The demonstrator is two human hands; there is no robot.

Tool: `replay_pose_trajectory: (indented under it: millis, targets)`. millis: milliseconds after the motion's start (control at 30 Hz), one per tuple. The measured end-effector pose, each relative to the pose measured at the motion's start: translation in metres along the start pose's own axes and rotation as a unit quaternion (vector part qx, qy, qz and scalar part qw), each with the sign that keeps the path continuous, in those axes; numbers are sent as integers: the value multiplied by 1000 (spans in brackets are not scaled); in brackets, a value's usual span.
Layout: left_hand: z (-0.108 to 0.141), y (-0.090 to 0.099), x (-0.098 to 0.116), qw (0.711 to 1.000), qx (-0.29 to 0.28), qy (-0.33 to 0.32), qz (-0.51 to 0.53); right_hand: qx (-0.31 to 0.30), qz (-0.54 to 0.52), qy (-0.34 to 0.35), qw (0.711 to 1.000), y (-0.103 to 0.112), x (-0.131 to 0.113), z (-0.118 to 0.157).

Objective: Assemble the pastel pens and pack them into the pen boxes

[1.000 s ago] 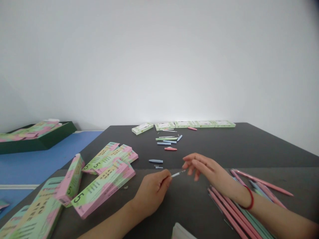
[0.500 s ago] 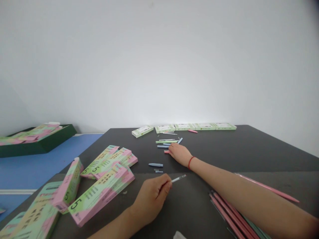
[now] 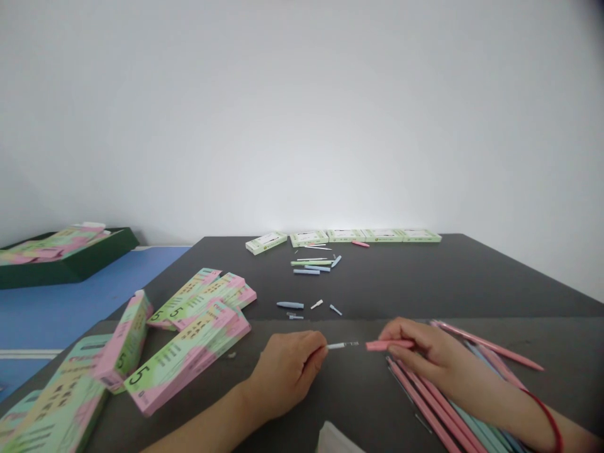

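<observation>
My left hand (image 3: pixel 295 368) is closed in a pinch on a thin white pen refill (image 3: pixel 336 346), whose clear end sticks out to the right. Facing it, my right hand (image 3: pixel 419 352) grips a pink pen barrel (image 3: pixel 384 345) between thumb and fingers. A small gap separates the refill's clear end from the barrel. Under and beside my right hand lie several long pink pens (image 3: pixel 429 402) and green ones (image 3: pixel 476 428). Beyond my hands are a blue pen barrel (image 3: pixel 290 305), a small white part (image 3: pixel 316 304) and a small blue part (image 3: pixel 336 309).
Pink-and-green boxes (image 3: pixel 189 355) are heaped at the left. Farther back lie loose blue barrels (image 3: pixel 306 272) and thin white sticks. White-and-green boxes (image 3: pixel 346 236) line the far edge. A dark green tray (image 3: pixel 89 267) with boxes stands on a blue surface.
My right hand has come back from the far parts toward me, bringing the pink barrel level with the refill. Small white and blue parts now show on the table. My left hand has barely moved.
</observation>
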State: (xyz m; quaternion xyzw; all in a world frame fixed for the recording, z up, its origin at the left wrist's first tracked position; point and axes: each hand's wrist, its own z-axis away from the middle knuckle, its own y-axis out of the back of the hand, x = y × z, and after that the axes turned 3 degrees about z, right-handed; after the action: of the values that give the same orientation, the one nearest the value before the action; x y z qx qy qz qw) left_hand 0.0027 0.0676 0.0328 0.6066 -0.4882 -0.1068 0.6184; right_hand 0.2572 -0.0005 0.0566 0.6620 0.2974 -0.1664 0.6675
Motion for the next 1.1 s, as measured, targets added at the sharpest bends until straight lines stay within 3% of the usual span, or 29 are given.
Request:
replay_pose_trajectory:
  millis: [333, 600, 867, 1033, 1100]
  targets:
    - [3, 1, 3, 994, -56, -40, -81, 6, -17, 10, 1000, -18, -16, 10]
    - [6, -8, 23, 988, -118, -46, -94, -28, -6, 54, 998, -42, -27, 12]
    - [7, -20, 23, 978, -148, -46, -142, -50, -13, 16, 999, -52, -28, 15]
    - [8, -21, 25, 974, -154, -63, -153, -146, -143, -62, 977, -58, -22, 13]
    - [7, -19, 26, 974, -153, -60, -157, -128, -131, -47, 982, -53, -23, 12]
